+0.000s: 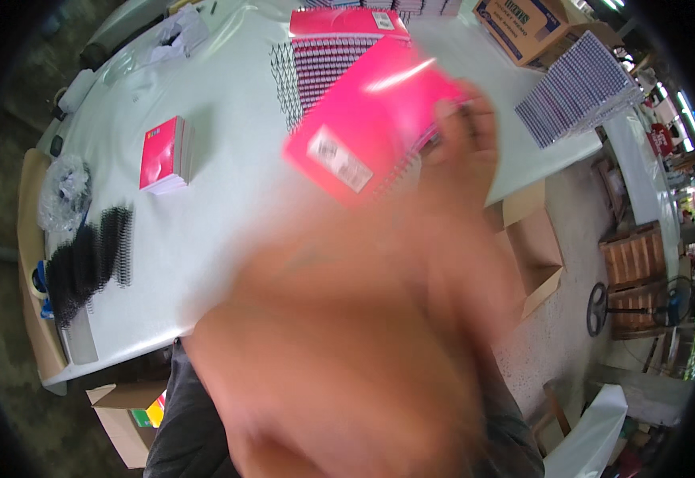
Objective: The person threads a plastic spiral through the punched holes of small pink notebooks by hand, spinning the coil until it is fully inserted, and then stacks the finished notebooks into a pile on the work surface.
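Note:
A pink spiral-bound notebook (371,111) with a white label tilts above the far middle of the table. My right hand (469,131) grips it by its right, wire-bound edge, fingers curled round it. My left hand (308,255) is a large motion smear below the notebook, close to the camera; its fingers cannot be made out, nor whether it touches the notebook. Behind the held notebook stands a stack of spiral-bound notebooks (327,68), with a pink cover (331,22) on top.
A small stack of pink books (161,155) lies on the white-covered table (228,175). Black wire spirals (92,259) and crumpled plastic (64,191) are at left. Another notebook stack (579,88) and a cardboard box (527,32) stand far right. An open carton (535,247) is below the right edge.

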Demonstrator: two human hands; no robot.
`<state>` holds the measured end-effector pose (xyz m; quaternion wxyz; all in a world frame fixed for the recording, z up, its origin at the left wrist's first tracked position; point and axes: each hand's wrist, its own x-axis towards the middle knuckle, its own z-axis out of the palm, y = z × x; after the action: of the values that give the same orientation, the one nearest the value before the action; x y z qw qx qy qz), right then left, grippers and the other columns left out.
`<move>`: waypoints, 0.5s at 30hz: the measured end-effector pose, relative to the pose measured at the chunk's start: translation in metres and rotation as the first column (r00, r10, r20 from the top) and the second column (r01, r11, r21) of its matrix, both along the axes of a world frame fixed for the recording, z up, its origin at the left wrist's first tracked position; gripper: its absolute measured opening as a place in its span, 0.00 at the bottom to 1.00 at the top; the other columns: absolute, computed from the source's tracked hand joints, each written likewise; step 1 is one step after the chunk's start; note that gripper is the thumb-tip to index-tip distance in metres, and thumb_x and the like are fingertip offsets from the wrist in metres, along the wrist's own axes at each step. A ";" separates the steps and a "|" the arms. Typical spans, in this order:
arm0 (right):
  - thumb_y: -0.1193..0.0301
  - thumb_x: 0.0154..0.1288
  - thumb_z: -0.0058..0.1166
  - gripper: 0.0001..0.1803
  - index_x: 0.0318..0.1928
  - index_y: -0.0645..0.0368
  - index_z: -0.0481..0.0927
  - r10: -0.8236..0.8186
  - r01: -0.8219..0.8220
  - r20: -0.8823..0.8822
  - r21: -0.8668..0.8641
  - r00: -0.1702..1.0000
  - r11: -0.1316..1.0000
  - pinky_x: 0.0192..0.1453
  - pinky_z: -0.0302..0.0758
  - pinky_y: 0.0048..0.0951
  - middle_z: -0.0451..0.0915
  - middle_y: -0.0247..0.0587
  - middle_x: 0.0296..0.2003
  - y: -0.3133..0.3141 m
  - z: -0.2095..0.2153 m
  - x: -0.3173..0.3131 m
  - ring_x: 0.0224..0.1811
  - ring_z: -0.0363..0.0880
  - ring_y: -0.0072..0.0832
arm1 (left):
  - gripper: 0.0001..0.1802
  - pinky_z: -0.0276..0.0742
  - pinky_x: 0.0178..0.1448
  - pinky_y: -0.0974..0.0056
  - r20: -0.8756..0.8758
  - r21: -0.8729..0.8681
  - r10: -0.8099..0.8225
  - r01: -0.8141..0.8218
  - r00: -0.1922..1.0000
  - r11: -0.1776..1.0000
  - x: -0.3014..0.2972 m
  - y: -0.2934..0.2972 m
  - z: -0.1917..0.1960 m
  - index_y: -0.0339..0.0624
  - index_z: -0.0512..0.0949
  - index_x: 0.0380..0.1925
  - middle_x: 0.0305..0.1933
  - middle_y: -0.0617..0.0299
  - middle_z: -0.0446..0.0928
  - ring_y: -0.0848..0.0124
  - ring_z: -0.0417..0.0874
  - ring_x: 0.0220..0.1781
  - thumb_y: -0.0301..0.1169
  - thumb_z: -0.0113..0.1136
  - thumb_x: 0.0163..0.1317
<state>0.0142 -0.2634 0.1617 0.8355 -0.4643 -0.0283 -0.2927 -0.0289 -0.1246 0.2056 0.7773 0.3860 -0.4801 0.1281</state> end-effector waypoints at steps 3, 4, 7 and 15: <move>0.80 0.59 0.55 0.20 0.51 0.64 0.66 -0.099 0.061 0.219 0.177 0.971 0.982 0.42 0.77 0.33 0.70 0.37 0.39 -0.021 0.019 0.036 0.38 0.74 0.24 | 0.20 0.71 0.55 0.58 0.227 0.380 0.833 -0.834 0.504 0.401 0.062 0.000 -0.003 0.31 0.67 0.53 0.50 0.49 0.72 0.60 0.72 0.55 0.33 0.50 0.65; 0.80 0.58 0.55 0.21 0.51 0.65 0.65 -0.113 0.057 0.286 0.198 0.952 0.978 0.42 0.77 0.33 0.70 0.37 0.39 -0.021 0.028 0.051 0.38 0.74 0.25 | 0.23 0.71 0.55 0.57 0.064 0.506 0.888 -0.781 0.456 0.365 0.079 -0.012 -0.004 0.31 0.67 0.55 0.52 0.49 0.73 0.61 0.74 0.54 0.34 0.52 0.64; 0.78 0.56 0.57 0.18 0.47 0.66 0.69 -0.178 0.141 0.221 0.170 0.959 0.975 0.41 0.76 0.32 0.72 0.39 0.36 -0.005 0.043 0.094 0.38 0.74 0.26 | 0.27 0.72 0.53 0.56 -0.320 0.369 0.511 -0.392 0.798 0.843 0.138 -0.001 0.001 0.32 0.68 0.57 0.50 0.51 0.75 0.62 0.77 0.50 0.38 0.57 0.61; 0.65 0.52 0.60 0.16 0.38 0.63 0.79 -0.568 0.449 0.043 -0.662 0.822 0.600 0.53 0.66 0.39 0.76 0.48 0.38 -0.010 -0.007 0.135 0.45 0.69 0.41 | 0.19 0.73 0.47 0.57 0.244 0.592 0.935 -0.803 0.257 0.066 0.202 0.001 -0.039 0.40 0.80 0.42 0.41 0.52 0.77 0.58 0.79 0.41 0.42 0.56 0.58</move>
<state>0.1495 -0.2736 0.1548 0.5030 -0.7341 0.0790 -0.4494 0.1733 -0.1236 0.1669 0.4080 0.8334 -0.0778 0.3645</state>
